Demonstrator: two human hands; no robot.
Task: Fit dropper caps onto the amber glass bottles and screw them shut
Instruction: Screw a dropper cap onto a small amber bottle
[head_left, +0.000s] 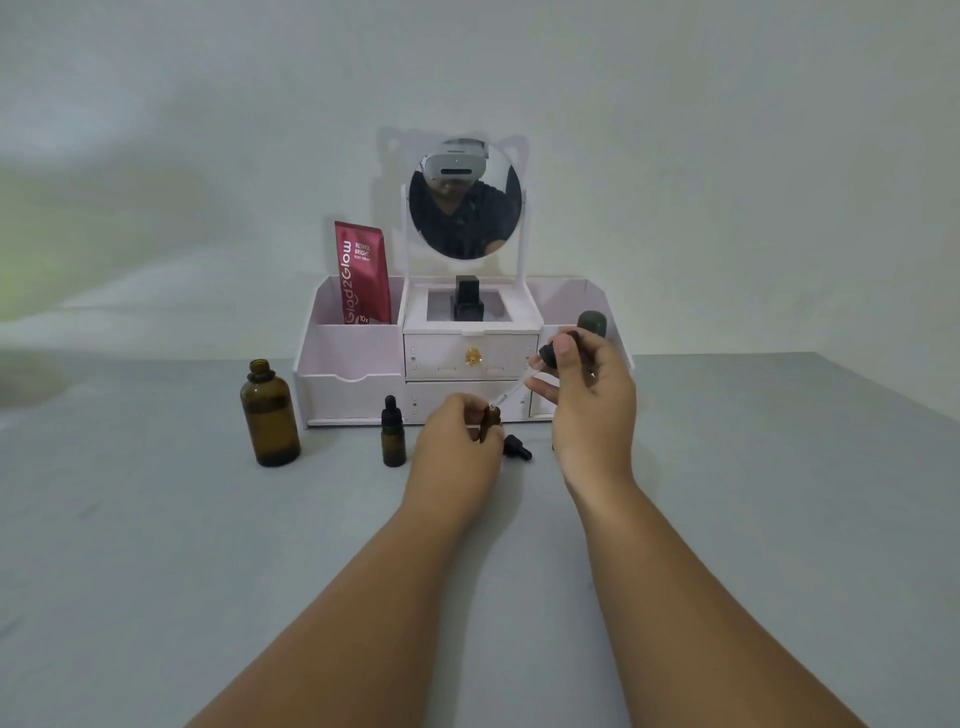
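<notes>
The left hand (457, 441) is gripping a small amber bottle (491, 423) with curled fingers. The right hand (587, 410) is pinching a dropper cap (551, 353) at the bottle's 1 o'clock. Its pipette (506, 396) is apparently entering the neck. A spare cap (517, 448) is lying at the bottle's 4 o'clock.

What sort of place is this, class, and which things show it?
Probably a home dressing table: a white cosmetics organiser with a round mirror, a red body-serum sachet standing in it, and an open amber bottle on the grey tabletop.
</notes>
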